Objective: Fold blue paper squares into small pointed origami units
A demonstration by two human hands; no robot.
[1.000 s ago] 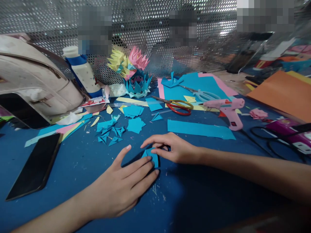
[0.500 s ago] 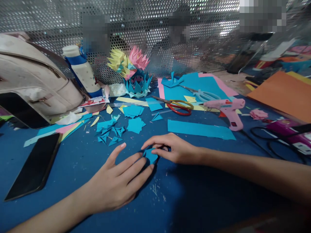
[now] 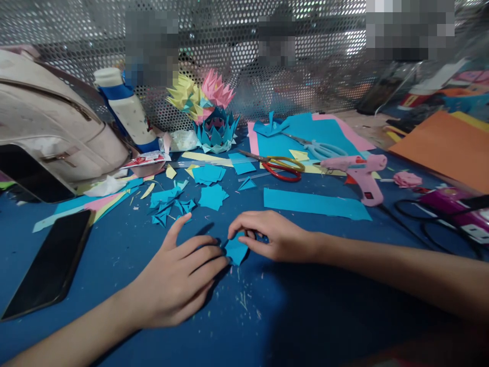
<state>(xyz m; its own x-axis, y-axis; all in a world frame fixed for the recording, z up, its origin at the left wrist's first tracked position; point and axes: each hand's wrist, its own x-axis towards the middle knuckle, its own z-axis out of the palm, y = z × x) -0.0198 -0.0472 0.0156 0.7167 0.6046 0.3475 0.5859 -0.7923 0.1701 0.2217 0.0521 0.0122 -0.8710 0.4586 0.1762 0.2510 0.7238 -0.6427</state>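
Observation:
A small piece of blue paper lies on the dark blue table between my two hands. My right hand has its index finger and thumb bent over the paper's upper part, pinching it; the finger covers part of it. To the left, my left hand is spread flat with the thumb raised, its fingertips at the paper's left edge. Beyond the hands are small folded blue paper triangles, two stacks of blue paper squares and a blue paper strip.
A phone, backpack and bottle stand or lie left. Paper flowers stand at the back before a perforated metal screen. Red-and-yellow-handled scissors, a pink glue gun and a purple power strip lie right.
My left hand has drawn back slightly to the left, its fingers sliding off the paper. More of the paper shows now. The right index finger has curled in toward the thumb.

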